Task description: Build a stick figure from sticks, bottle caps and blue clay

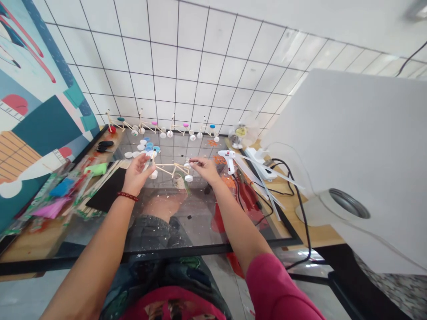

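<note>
Fingers of the left hand [136,174] pinch one end of a craft-stick frame [170,168] with white bottle caps [188,178], above the glass table [150,251]. The right hand [204,170] is narrowed at the other end, steadying it; its grip is unclear. Loose caps [142,147] lie beyond, a hot glue gun [227,159] to the right, and similar stick models [178,127] along the far edge.

stick model [170,169] partly hidden, behind left hand [136,174]
</note>
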`<state>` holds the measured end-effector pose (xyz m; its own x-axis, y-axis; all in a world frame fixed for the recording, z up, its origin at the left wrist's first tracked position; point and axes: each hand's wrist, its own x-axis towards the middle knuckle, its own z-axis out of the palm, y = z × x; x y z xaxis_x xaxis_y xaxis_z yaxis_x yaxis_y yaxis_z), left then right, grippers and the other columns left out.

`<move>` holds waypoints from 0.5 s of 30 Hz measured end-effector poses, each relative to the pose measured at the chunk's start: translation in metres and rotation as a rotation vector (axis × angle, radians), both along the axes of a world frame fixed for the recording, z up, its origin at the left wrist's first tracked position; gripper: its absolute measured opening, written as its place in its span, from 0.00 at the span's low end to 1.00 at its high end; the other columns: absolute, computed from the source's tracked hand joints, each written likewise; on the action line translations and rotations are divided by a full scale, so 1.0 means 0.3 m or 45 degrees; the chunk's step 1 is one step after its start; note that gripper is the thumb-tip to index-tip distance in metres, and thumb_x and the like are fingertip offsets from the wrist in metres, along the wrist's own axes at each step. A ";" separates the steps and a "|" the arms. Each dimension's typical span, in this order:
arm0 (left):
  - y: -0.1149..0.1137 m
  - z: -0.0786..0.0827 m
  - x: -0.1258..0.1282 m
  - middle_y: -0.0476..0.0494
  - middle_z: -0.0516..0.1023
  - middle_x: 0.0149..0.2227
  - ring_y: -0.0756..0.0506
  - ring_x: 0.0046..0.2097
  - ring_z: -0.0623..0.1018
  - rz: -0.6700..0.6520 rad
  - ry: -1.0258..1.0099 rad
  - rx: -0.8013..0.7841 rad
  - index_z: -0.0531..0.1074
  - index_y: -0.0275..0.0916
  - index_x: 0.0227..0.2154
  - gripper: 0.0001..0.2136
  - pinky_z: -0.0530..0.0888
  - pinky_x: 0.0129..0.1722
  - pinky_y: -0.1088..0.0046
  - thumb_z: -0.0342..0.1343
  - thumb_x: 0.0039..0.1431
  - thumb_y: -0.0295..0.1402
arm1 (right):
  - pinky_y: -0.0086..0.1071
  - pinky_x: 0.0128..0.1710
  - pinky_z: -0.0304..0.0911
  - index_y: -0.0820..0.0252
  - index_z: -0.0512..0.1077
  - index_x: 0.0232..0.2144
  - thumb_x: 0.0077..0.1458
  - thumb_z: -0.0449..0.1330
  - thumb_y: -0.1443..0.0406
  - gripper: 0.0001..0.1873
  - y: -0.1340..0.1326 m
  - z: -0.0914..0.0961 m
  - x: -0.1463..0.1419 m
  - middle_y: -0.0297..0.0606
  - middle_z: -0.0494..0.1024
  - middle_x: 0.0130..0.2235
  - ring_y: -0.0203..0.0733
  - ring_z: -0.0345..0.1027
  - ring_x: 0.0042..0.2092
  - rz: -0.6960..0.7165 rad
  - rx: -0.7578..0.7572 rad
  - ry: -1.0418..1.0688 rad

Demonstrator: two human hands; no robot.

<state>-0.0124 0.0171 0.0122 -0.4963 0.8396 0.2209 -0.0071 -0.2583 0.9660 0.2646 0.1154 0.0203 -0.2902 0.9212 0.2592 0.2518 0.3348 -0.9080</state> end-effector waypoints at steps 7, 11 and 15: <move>-0.018 -0.032 0.005 0.33 0.80 0.64 0.30 0.70 0.76 -0.121 0.059 -0.005 0.80 0.43 0.56 0.35 0.64 0.76 0.45 0.81 0.41 0.39 | 0.34 0.44 0.68 0.58 0.86 0.42 0.64 0.66 0.63 0.09 -0.016 0.004 -0.034 0.37 0.89 0.42 0.40 0.72 0.37 0.025 -0.027 0.016; -0.010 -0.041 0.010 0.31 0.81 0.64 0.28 0.70 0.76 -0.089 0.010 -0.005 0.81 0.42 0.54 0.35 0.65 0.75 0.43 0.80 0.40 0.41 | 0.35 0.42 0.67 0.58 0.84 0.44 0.70 0.60 0.59 0.14 -0.001 0.005 -0.018 0.38 0.88 0.43 0.40 0.70 0.36 -0.038 -0.036 0.036; -0.008 -0.044 0.013 0.30 0.81 0.64 0.28 0.70 0.76 -0.109 0.031 -0.026 0.80 0.41 0.55 0.34 0.64 0.75 0.43 0.79 0.41 0.41 | 0.34 0.38 0.63 0.57 0.84 0.44 0.63 0.69 0.60 0.10 -0.025 0.006 -0.035 0.32 0.84 0.34 0.37 0.65 0.32 0.035 -0.031 -0.002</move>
<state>-0.0085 0.0147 -0.0009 -0.4174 0.8831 0.2143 -0.0044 -0.2378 0.9713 0.2543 0.1080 0.0222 -0.3156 0.9191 0.2359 0.2446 0.3191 -0.9156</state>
